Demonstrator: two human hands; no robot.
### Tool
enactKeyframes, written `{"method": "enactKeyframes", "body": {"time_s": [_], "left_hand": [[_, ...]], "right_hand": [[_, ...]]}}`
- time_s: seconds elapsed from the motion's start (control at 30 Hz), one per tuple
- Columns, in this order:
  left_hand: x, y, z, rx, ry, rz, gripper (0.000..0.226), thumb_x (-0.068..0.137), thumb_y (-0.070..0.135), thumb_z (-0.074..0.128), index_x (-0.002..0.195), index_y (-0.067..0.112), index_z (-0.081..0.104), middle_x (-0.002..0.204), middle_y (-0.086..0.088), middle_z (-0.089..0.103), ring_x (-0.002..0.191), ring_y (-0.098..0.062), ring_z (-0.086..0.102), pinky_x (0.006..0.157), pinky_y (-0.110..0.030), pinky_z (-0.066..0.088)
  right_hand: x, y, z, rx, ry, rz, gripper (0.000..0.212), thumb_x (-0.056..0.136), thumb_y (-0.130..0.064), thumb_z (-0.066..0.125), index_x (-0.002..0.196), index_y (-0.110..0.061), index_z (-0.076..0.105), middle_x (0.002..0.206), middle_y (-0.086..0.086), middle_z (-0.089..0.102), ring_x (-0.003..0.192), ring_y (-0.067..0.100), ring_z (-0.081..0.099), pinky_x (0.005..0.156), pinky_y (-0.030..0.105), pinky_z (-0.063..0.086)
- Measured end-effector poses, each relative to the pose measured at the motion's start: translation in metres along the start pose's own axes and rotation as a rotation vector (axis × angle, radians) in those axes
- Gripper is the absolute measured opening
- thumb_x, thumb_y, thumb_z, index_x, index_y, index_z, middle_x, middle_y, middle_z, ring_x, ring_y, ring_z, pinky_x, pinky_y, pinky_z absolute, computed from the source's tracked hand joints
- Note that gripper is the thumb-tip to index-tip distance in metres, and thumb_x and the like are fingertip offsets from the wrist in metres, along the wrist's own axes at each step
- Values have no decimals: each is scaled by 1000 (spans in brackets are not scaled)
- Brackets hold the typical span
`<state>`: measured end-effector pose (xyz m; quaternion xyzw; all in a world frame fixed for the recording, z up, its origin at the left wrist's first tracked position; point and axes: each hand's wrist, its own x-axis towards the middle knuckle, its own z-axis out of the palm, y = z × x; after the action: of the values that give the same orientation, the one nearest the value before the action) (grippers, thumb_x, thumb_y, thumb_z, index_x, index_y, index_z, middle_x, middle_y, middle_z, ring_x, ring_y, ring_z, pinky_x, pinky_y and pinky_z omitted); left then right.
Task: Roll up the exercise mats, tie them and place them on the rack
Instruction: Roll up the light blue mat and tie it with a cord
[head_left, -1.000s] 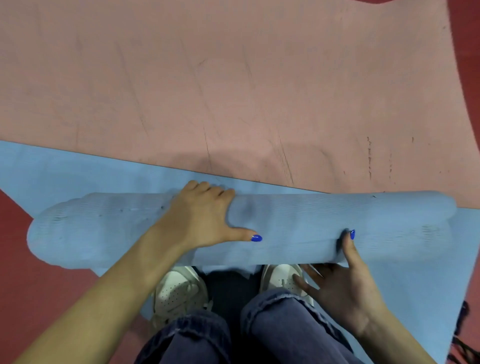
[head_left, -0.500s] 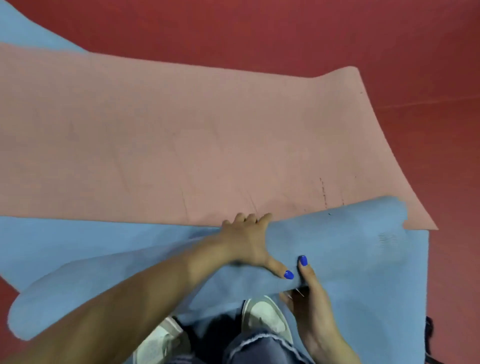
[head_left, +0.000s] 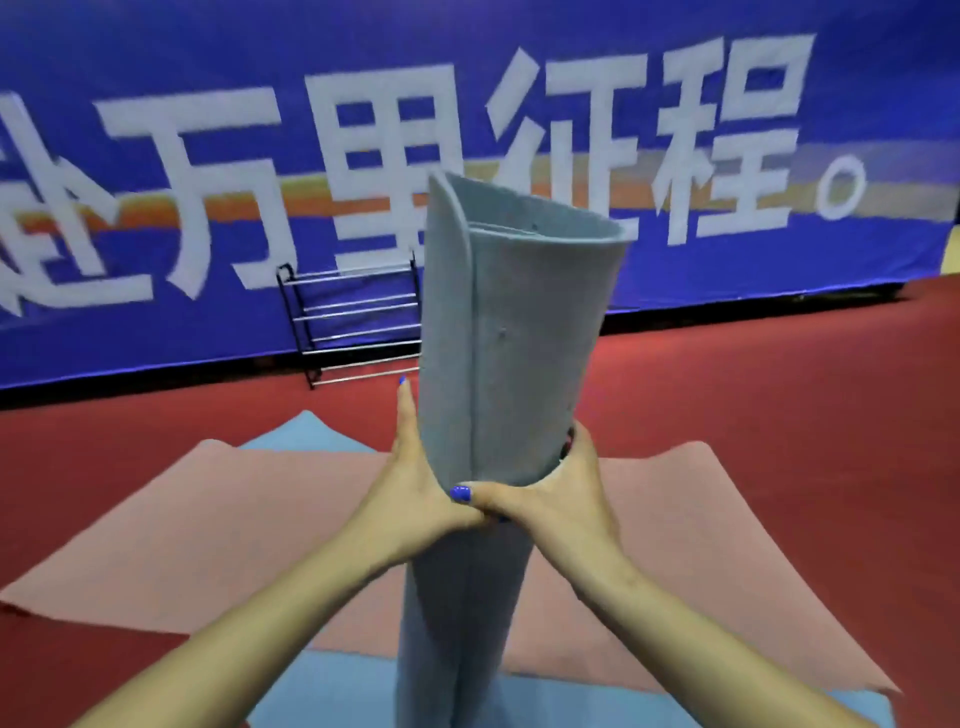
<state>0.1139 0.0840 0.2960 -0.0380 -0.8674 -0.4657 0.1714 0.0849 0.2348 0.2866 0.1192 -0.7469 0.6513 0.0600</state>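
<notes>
A rolled blue-grey mat (head_left: 511, 338) stands upright in front of me, its loose outer edge running down the near side. My left hand (head_left: 415, 483) wraps its left side with fingers pointing up. My right hand (head_left: 563, 486) clasps its right side, and the two thumbs meet at the front. A black and metal rack (head_left: 353, 325) with several bare rails stands behind the roll against the wall. A pink mat (head_left: 208, 525) lies flat on the floor, with a light blue mat (head_left: 337, 691) under it and showing at the near edge.
A big blue banner (head_left: 208, 156) with white characters covers the back wall. Red floor (head_left: 779, 395) stretches between the mats and the rack. The far tip of the light blue mat (head_left: 306, 431) pokes out beyond the pink one.
The blue roll went from lying on the floor under my hands to standing upright, gripped by both hands. My view lifted from the floor to the wall and rack.
</notes>
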Motion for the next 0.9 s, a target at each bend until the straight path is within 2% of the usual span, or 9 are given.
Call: {"method": "enactKeyframes", "body": {"time_s": [0.07,0.17,0.27,0.33,0.47,0.57,0.67,0.8,0.9], "left_hand": [[-16,38,-23,-11,140,53,144,41,39,86,146,36,-12,122,29,48,111,8,54,96,-28,48],[-38,75,-50,-14,250,107,124,40,48,82,143,40,12,112,39,52,106,10,55,86,-19,49],[-52,80,-64,-62,264,95,116,41,51,85,139,44,22,110,49,48,106,18,52,78,-6,45],[-61,66,-62,-135,256,58,116,38,50,87,133,55,20,110,49,49,106,17,53,79,-6,46],[-74,4,-12,-162,62,-15,120,44,34,93,133,57,16,120,41,49,114,10,52,88,-14,48],[-70,-27,29,-172,-26,-57,116,51,30,92,136,54,16,130,31,47,116,9,52,94,-25,50],[-62,-42,36,-208,-5,-123,112,55,29,90,139,51,18,122,41,46,115,8,51,95,-29,50],[-56,-49,40,-261,125,-165,121,44,40,91,138,48,16,119,41,45,113,9,51,94,-31,51],[-51,-43,43,-304,286,-195,141,36,49,91,148,41,4,134,28,43,121,4,49,100,-34,48]], "right_hand": [[-17,-52,-6,-163,-2,-94,119,32,-62,84,135,-35,32,132,-15,46,121,11,49,95,39,46],[-40,-106,-17,-260,-68,-204,104,50,-73,73,137,-33,32,136,-15,43,124,12,45,97,38,40],[-37,-136,-32,-139,-292,-147,102,45,-87,63,121,-22,43,127,-6,51,107,8,52,87,30,45],[-20,-142,-47,-55,-416,-119,100,48,-79,71,124,-21,43,128,-1,50,106,5,51,77,20,40],[9,-83,-50,214,-535,-142,116,41,-55,88,140,-36,31,137,0,51,125,16,51,98,35,45],[2,-16,-34,317,-462,-31,113,29,-47,93,129,-23,45,118,2,66,100,11,67,75,25,54],[9,4,-27,352,-328,-34,90,35,-38,84,118,-24,52,104,-7,69,88,3,68,65,16,52],[24,2,-13,257,-391,-62,100,34,-43,86,125,-27,44,124,-3,57,105,6,62,75,20,53],[27,0,-3,224,-392,-73,100,31,-45,86,120,-26,43,126,-2,53,106,4,59,76,20,54]]}}
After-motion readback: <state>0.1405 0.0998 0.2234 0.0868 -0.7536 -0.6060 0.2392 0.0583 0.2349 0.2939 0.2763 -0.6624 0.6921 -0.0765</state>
